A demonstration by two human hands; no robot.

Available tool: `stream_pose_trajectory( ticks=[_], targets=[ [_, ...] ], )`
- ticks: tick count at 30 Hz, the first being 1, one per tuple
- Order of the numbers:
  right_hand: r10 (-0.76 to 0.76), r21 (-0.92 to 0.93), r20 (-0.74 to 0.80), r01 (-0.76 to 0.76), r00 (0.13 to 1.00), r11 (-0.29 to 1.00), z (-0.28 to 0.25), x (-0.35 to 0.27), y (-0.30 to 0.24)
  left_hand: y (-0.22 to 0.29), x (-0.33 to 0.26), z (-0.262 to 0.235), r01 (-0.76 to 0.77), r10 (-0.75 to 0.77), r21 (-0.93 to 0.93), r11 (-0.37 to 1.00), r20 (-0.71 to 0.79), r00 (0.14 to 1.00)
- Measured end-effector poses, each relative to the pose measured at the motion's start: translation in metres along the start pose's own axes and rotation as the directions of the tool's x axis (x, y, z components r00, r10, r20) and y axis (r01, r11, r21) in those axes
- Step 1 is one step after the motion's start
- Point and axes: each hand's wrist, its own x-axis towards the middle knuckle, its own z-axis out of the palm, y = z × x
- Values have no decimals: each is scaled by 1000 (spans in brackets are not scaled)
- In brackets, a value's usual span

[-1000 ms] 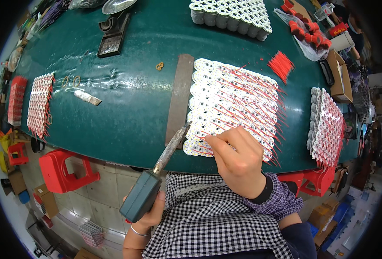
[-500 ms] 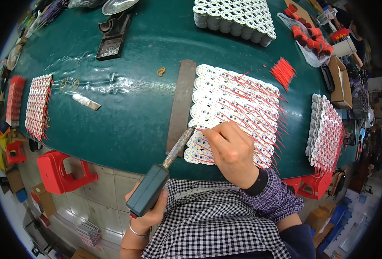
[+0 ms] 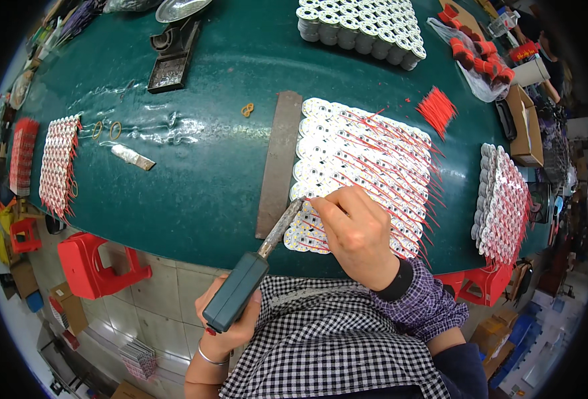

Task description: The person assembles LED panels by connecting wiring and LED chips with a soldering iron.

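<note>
My left hand (image 3: 246, 318) is wrapped around the grip of a green soldering iron (image 3: 237, 291). Its metal barrel slants up and right, and the tip meets the left part of a panel of round white LED boards (image 3: 315, 147). Beside that tip my right hand (image 3: 357, 229) is closed in a pinch on a thin red wire, of which only a short end shows. Many red wires (image 3: 400, 159) lie across the panel, their loose ends over its right edge. A flat brown metal bar (image 3: 279, 166) runs along the panel's left side.
Loose red wires (image 3: 437, 113) lie beyond the panel. Stacked round boards (image 3: 364, 33) stand at the back, a wired stack (image 3: 500, 206) at right, another panel (image 3: 59, 163) at left. A black metal stand (image 3: 171, 63) and a foil-wrapped piece (image 3: 132, 156) rest on the green table (image 3: 207, 166).
The soldering iron and my left hand have shifted slightly right, bringing the tip close against the pinched wire. My right hand has stayed in place.
</note>
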Motion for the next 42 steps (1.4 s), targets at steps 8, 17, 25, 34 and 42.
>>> stream_pose_trajectory(
  ticks=[8, 17, 25, 34, 42],
  targets=[
    [18, 10, -6, -18, 1000, 1000, -1, -2, 0, -10, -16, -1, 12, -13, -12, 1000, -73, 997],
    [61, 47, -80, -57, 995, 997, -6, -3, 4, -5, -9, 1, 80, -83, -60, 995, -60, 995],
    [95, 6, -71, -95, 993, 995, -4, -4, 5, 2, 11, 10, -72, 69, -55, 996, -52, 996],
    [93, -12, -61, -94, 994, 995, -4, -6, 6, -2, 9, 10, -45, 45, -22, 999, 3, 999],
    [79, -28, -31, -80, 996, 996, -5, -5, 7, -1, 8, 9, 14, -14, -17, 1000, 27, 1000]
  ],
)
